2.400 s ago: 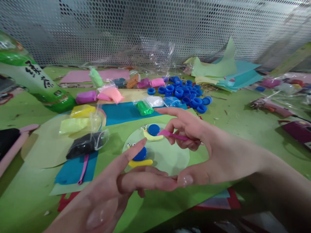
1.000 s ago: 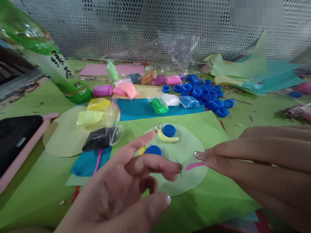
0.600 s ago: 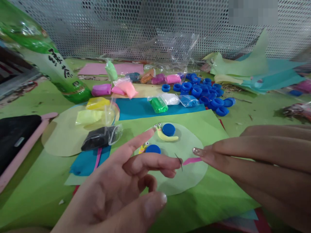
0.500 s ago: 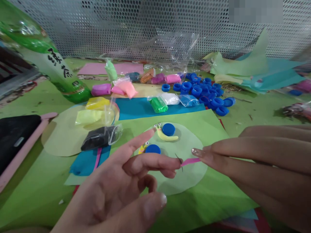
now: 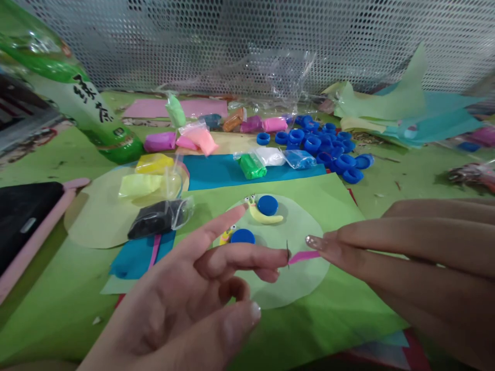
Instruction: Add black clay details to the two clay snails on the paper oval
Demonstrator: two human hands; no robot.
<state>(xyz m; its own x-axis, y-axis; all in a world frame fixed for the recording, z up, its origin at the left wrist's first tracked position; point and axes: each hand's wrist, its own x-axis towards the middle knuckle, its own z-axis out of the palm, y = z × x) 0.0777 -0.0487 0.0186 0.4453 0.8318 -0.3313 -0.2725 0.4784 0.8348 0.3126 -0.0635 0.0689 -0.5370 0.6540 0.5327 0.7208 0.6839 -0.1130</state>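
Head view: right fingers (image 5: 348,247) hold a pink tool (image 5: 304,256), probably stiff; left fingers (image 5: 251,256), spread apart, carry a dark strand (image 5: 287,251), likely light, soft, best lifted mid-length.

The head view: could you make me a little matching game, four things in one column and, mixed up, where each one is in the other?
Things
1. pink tool
2. dark strand
3. green bottle
4. blue caps

Places
A. upper left of the picture
B. held in the right hand
C. heaped toward the back, right of centre
D. against a fingertip of the left hand

Pairs: 1-B, 2-D, 3-A, 4-C
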